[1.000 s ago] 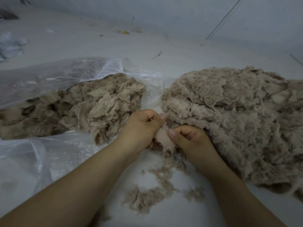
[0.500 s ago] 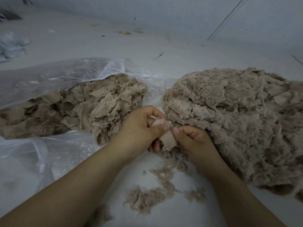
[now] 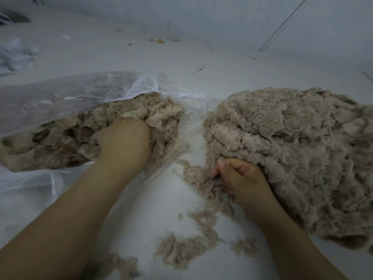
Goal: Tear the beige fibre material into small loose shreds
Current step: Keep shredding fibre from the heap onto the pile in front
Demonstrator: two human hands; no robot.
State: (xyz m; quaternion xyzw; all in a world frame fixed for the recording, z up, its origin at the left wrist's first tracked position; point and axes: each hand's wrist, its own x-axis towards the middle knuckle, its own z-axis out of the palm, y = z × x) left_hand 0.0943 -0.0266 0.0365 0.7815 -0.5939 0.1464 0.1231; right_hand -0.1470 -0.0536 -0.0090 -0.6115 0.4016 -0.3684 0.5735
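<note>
Beige fibre material (image 3: 292, 150) lies heaped at three o'clock, its far edge cut off by the frame. The right hand (image 3: 241, 177) is closed, gripping the heap's near-left fringe. At nine o'clock the left hand (image 3: 126, 141) is buried knuckle-deep among pieces (image 3: 60, 138) in a clear plastic bag (image 3: 60, 93); its fingers are hidden, so its grip cannot be told. Loose shreds (image 3: 181, 251) litter the white surface (image 3: 141, 209) at six o'clock.

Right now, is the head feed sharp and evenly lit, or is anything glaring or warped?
Head view: dim, bluish light; white glare streaks on the plastic bag; wide-angle bending at the edges; left hand in the bagged fibre looks slightly soft; right hand and fibre pile read clearly.
</note>
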